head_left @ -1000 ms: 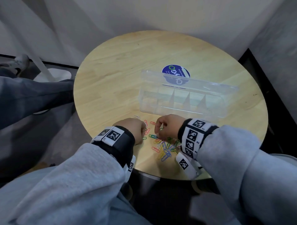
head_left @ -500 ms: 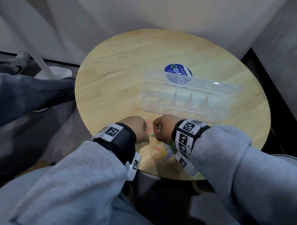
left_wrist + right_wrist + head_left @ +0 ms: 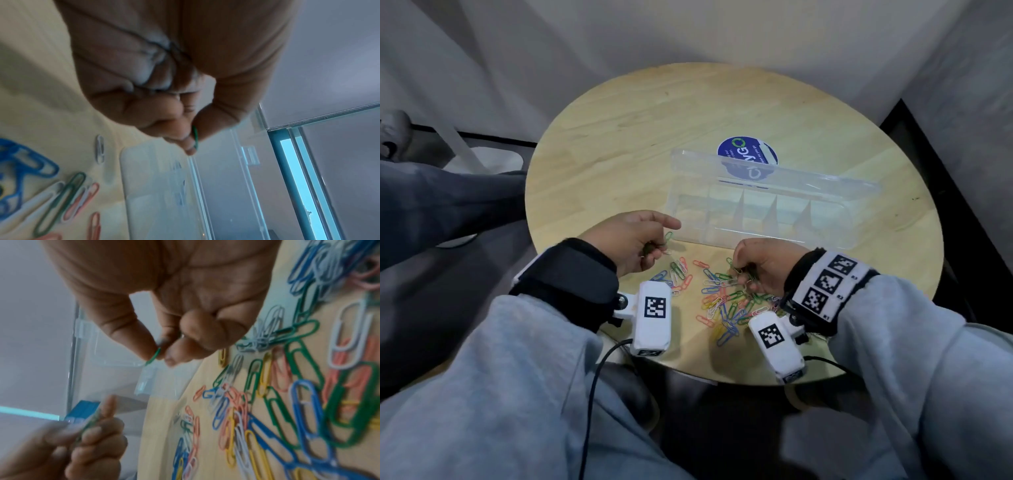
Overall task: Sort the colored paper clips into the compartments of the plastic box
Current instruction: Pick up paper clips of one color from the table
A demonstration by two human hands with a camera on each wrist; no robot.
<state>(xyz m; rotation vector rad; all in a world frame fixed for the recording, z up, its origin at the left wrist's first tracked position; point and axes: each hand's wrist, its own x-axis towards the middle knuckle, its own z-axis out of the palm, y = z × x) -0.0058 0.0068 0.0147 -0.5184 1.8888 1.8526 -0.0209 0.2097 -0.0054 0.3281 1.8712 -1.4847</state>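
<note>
Left hand (image 3: 630,240) pinches a green clip (image 3: 668,237) beside the box (image 3: 763,212); right hand (image 3: 763,263) pinches another green clip (image 3: 153,356), mostly hidden by fingers.

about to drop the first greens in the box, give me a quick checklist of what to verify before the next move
1. Left hand holds a green clip, pinched between thumb and fingers: ok.
2. Right hand holds a green clip, pinched at thumb and fingertip: ok.
3. Plastic box open, lid standing up behind the compartments: ok.
4. Compartments free to take clips; no clip shows in them in the head view: ok.
5. Only one colour in each hand; the clips in the folded fingers are hidden: cannot tell.
6. Pile of mixed clips still lies on the table in front of the box, so sorting is unfinished: not ok.
</note>
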